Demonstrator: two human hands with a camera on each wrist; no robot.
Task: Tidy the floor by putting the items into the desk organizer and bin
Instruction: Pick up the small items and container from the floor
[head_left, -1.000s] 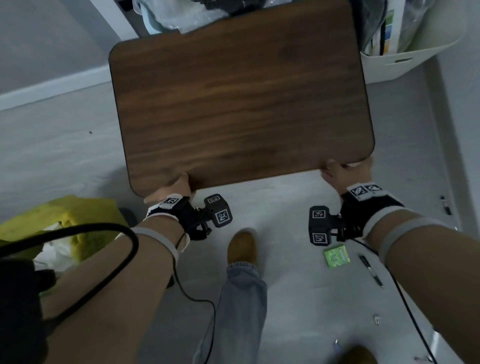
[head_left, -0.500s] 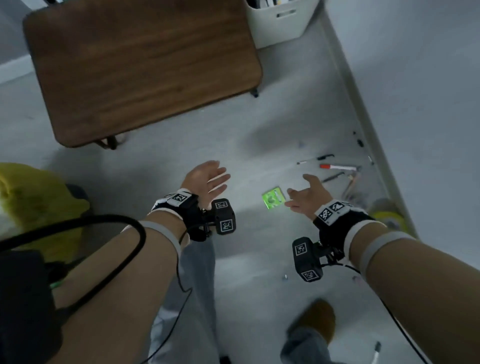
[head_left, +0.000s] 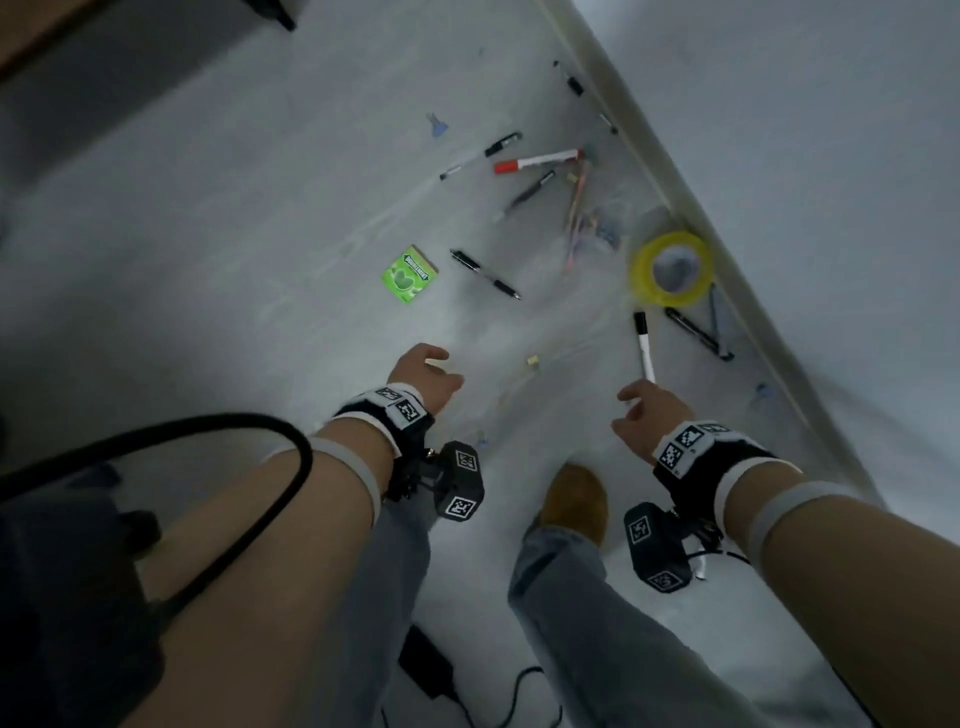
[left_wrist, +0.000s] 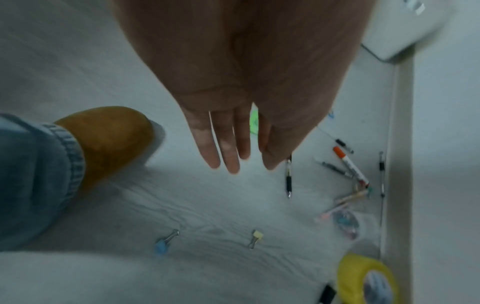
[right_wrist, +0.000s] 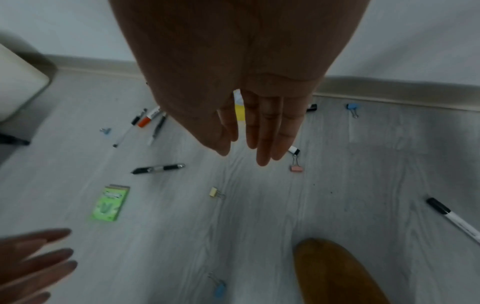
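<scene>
Pens (head_left: 484, 274), markers, clips, green gum box (head_left: 409, 274), yellow tape roll (head_left: 672, 268) lying scattered on floor (head_left: 234, 260) near wall. Am hovering left hand (head_left: 428, 382) and right hand (head_left: 647, 413) above them, fingers (left_wrist: 228, 148) straight, holding nothing. Pens looking light, stiff, likely rolling: am thinking pinch mid-barrel. Clips tiny: pinch by wire loops. Organizer, bin not showing.

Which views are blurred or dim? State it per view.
Head view: dim, smeared around the yellow tape roll. Left wrist view: open left hand soft, floor streaked. Right wrist view: sharpest, the green gum pack only slightly soft, open right hand dark.
</scene>
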